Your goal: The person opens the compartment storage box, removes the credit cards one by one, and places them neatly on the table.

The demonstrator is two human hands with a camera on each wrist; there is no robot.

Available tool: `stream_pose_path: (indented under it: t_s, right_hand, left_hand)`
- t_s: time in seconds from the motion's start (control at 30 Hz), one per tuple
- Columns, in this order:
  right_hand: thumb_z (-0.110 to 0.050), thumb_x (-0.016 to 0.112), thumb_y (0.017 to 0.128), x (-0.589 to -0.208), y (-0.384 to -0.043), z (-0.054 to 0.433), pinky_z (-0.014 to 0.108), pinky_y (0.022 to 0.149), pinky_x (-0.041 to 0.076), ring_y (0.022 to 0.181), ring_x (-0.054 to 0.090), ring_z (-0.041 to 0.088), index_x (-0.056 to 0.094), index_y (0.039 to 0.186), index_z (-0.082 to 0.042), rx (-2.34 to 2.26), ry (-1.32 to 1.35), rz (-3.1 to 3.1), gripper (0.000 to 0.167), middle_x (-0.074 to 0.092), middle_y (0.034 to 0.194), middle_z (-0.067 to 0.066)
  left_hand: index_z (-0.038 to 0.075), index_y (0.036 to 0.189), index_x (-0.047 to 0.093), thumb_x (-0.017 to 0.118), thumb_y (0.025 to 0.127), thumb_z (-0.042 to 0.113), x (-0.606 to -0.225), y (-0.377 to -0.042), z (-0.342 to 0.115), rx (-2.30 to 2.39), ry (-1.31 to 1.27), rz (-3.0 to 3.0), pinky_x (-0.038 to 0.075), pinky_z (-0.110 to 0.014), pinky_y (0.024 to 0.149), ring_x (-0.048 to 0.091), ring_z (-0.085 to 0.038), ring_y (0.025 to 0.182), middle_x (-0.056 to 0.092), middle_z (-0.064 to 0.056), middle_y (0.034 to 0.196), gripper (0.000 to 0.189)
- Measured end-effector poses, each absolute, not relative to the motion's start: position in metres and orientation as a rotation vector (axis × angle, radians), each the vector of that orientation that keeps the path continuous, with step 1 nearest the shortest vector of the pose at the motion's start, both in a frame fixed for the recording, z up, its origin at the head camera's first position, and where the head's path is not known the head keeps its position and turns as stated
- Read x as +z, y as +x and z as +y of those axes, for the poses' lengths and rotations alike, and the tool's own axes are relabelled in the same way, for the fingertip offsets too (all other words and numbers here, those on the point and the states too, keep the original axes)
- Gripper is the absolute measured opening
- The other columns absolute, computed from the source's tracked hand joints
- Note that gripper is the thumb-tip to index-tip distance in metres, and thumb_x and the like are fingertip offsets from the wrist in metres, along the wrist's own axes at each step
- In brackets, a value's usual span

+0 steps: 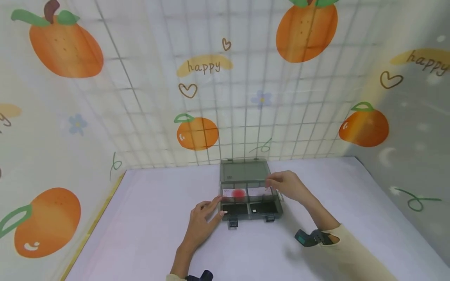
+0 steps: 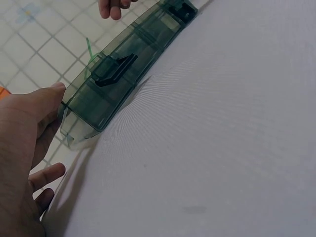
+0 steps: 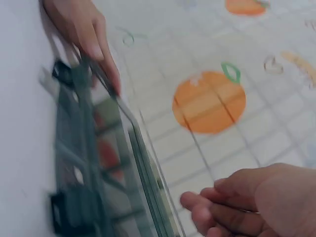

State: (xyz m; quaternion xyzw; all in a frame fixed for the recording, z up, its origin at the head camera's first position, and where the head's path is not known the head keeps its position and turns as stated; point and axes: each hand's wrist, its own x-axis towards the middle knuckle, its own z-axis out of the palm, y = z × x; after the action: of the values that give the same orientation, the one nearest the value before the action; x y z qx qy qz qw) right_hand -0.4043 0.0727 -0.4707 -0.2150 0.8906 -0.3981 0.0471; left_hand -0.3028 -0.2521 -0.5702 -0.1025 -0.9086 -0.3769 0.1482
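A translucent dark green plastic case lies on the table with its lid raised at the back. Two rear compartments hold a white card with a red circle and a whitish card; the front compartments look black inside, each with a small white spot. My left hand touches the case's left end, index finger and thumb extended along it. Over the right rear corner hovers my right hand. Its fingers hang loosely curled in the right wrist view, with nothing visible between them.
Two latches hang at the case's front, one latch toward the left. The white tabletop spreads around it. Behind stands a grid-patterned cloth with an orange print. A yellow strip marks the table's left edge.
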Motion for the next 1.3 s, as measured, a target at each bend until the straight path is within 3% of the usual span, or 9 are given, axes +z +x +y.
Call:
stream_pose_path:
  t_s: [0.27, 0.4, 0.6, 0.9, 1.3]
  right_hand:
    - [-0.014, 0.058, 0.103, -0.475, -0.381, 0.045, 0.037, 0.07, 0.052, 0.085, 0.067, 0.025, 0.07, 0.121, 0.002, -1.162, -0.857, 2.59, 0.027, 0.073, 0.102, 0.008]
    - [-0.01, 0.057, 0.102, -0.486, -0.376, 0.031, 0.032, 0.071, 0.052, 0.082, 0.066, 0.019, 0.072, 0.115, 0.002, -1.148, -0.876, 2.556, 0.023, 0.073, 0.101, 0.007]
    - [-0.002, 0.055, 0.099, -0.503, -0.37, 0.016, 0.031, 0.064, 0.05, 0.078, 0.066, 0.024, 0.071, 0.111, 0.009, -1.217, -0.806, 2.511, 0.022, 0.073, 0.094, 0.012]
    - [-0.006, 0.056, 0.1, -0.51, -0.365, 0.009, 0.027, 0.059, 0.041, 0.076, 0.058, 0.02, 0.074, 0.104, 0.004, -1.292, -0.635, 2.439, 0.021, 0.071, 0.088, 0.01]
    - [-0.017, 0.06, 0.099, -0.487, -0.361, 0.008, 0.033, 0.068, 0.047, 0.075, 0.061, 0.021, 0.075, 0.1, 0.006, -1.371, -0.42, 2.287, 0.027, 0.071, 0.084, 0.011]
  left_hand:
    - [0.032, 0.146, 0.053, 0.059, 0.097, 0.052, -0.57, -0.304, -0.255, -1.089, -0.293, -2.588, 0.026, -0.061, 0.108, 0.045, -0.026, 0.129, 0.056, 0.014, 0.141, 0.053]
    - [0.032, 0.146, 0.054, 0.06, 0.097, 0.052, -0.571, -0.302, -0.256, -1.1, -0.286, -2.585, 0.025, -0.06, 0.109, 0.046, -0.027, 0.13, 0.056, 0.014, 0.141, 0.053]
    - [0.032, 0.145, 0.055, 0.06, 0.097, 0.053, -0.574, -0.301, -0.256, -1.114, -0.267, -2.583, 0.024, -0.06, 0.109, 0.045, -0.026, 0.13, 0.056, 0.015, 0.14, 0.053]
    - [0.032, 0.146, 0.054, 0.059, 0.097, 0.054, -0.571, -0.299, -0.253, -1.131, -0.288, -2.599, 0.023, -0.057, 0.11, 0.045, -0.026, 0.129, 0.054, 0.016, 0.143, 0.054]
    - [0.033, 0.146, 0.053, 0.059, 0.096, 0.056, -0.567, -0.301, -0.251, -1.104, -0.302, -2.612, 0.023, -0.057, 0.11, 0.045, -0.024, 0.128, 0.053, 0.018, 0.143, 0.055]
